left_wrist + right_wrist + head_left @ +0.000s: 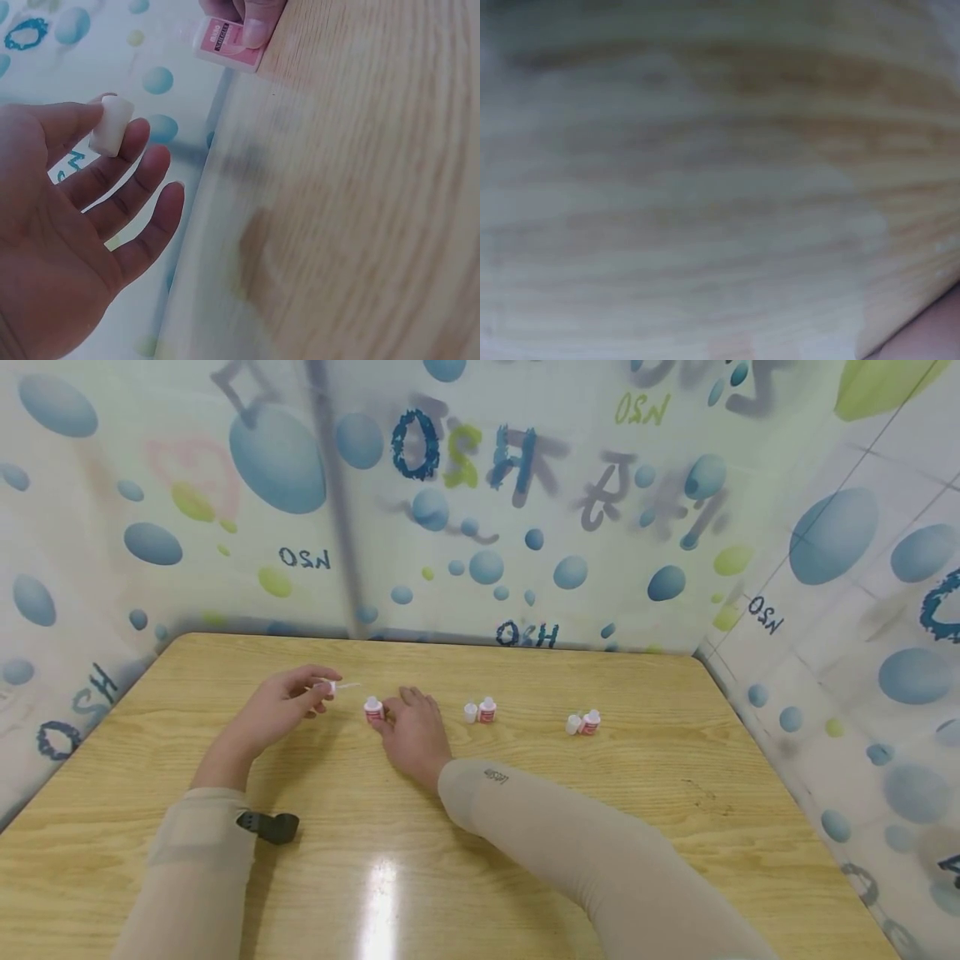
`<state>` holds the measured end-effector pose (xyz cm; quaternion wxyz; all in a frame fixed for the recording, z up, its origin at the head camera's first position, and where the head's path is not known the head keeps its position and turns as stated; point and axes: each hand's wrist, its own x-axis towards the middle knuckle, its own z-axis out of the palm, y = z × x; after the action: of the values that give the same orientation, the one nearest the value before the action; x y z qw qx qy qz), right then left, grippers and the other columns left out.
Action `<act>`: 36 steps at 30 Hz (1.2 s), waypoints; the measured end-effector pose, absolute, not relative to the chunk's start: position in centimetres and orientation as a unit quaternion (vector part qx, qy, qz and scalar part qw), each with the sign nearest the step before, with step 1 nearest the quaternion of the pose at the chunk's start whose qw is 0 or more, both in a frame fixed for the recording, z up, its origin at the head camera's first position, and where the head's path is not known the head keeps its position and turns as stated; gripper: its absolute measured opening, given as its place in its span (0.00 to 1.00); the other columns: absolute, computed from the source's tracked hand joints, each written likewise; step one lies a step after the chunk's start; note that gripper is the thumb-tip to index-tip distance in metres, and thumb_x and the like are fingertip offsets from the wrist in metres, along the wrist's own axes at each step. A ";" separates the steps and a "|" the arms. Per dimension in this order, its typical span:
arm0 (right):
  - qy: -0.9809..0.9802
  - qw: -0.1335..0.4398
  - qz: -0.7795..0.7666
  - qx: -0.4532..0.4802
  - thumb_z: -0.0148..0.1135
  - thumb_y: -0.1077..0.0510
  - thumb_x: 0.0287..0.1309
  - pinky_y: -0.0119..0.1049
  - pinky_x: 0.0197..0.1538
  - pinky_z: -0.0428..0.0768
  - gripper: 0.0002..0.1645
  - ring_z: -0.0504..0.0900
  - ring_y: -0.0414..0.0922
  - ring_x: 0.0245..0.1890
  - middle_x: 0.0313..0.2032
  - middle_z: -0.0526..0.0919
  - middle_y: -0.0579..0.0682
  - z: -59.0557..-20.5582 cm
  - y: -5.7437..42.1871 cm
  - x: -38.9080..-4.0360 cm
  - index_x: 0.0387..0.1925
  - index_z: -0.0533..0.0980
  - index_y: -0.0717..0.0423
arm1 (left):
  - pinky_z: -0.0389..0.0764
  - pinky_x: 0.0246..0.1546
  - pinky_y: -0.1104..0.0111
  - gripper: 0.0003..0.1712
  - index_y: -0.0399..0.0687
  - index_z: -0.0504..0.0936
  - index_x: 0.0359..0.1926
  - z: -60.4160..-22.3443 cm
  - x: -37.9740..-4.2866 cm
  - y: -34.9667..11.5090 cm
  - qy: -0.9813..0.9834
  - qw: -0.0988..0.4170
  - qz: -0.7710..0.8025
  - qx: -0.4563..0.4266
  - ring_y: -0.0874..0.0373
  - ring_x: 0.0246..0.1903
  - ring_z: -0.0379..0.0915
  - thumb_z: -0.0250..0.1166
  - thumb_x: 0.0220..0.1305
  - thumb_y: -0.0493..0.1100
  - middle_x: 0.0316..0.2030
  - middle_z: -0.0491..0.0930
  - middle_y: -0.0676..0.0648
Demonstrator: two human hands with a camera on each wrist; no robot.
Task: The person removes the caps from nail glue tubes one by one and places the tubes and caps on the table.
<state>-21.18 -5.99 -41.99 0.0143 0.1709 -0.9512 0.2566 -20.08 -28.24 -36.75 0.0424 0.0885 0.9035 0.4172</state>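
Note:
Between thumb and index finger, my left hand (281,703) pinches a small white cap (112,125) above the table. A thin white stem (349,685) points right from that cap in the head view. My right hand (414,732) holds a small white bottle with a pink-red label (373,710) on the table, gripping its right side. The same bottle shows at the top of the left wrist view, thumb on its label. Blurred wood grain fills most of the right wrist view, with a patch of skin (930,334) at lower right.
Right of my right hand stand a second labelled bottle (487,711) and a white cap (470,713) beside it. Farther right are a third bottle (589,722) and another cap (573,724). A patterned wall covering (450,552) borders the wooden table (405,893).

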 end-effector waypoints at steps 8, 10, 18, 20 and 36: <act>-0.950 0.022 0.256 0.176 0.61 0.43 0.76 0.51 0.83 0.61 0.20 0.66 0.50 0.81 0.75 0.76 0.52 -42.2 -6.0 -21.2 0.59 0.83 0.48 | 0.80 0.57 0.53 0.27 0.43 0.75 0.67 -37.3 -20.5 -28.6 0.910 0.046 0.407 0.064 0.40 0.60 0.79 0.61 0.80 0.56 0.62 0.82 0.33; -0.950 0.022 0.258 0.176 0.61 0.43 0.77 0.51 0.83 0.61 0.20 0.66 0.50 0.81 0.75 0.75 0.52 -42.1 -5.9 -21.2 0.59 0.83 0.48 | 0.78 0.59 0.50 0.28 0.43 0.77 0.67 -37.4 -20.5 -28.7 0.916 0.044 0.395 0.059 0.38 0.62 0.77 0.63 0.78 0.57 0.62 0.82 0.33; -0.948 0.017 0.264 0.179 0.60 0.42 0.77 0.51 0.83 0.61 0.21 0.65 0.51 0.81 0.76 0.74 0.52 -42.3 -5.8 -21.3 0.61 0.83 0.47 | 0.79 0.59 0.45 0.25 0.40 0.82 0.62 -37.7 -20.7 -28.5 0.926 0.052 0.370 0.049 0.36 0.61 0.78 0.68 0.75 0.52 0.60 0.84 0.31; -0.948 0.019 0.263 0.178 0.60 0.42 0.77 0.51 0.83 0.61 0.21 0.66 0.50 0.81 0.76 0.74 0.52 -42.4 -5.8 -21.3 0.60 0.83 0.47 | 0.80 0.55 0.50 0.24 0.40 0.82 0.60 -37.8 -20.7 -28.5 0.927 0.058 0.368 0.046 0.38 0.59 0.80 0.70 0.73 0.52 0.58 0.84 0.32; -0.947 0.007 0.269 0.175 0.60 0.42 0.77 0.51 0.84 0.60 0.22 0.65 0.51 0.82 0.75 0.75 0.52 -41.9 -5.9 -21.2 0.63 0.83 0.46 | 0.79 0.50 0.58 0.16 0.43 0.85 0.52 -38.3 -20.9 -27.0 0.921 0.094 0.371 0.076 0.42 0.55 0.80 0.73 0.70 0.47 0.58 0.84 0.35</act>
<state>-21.23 -5.91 -41.94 0.0075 0.1747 -0.9473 0.2686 -20.92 -27.01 -38.27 0.0944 0.0760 0.9207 0.3709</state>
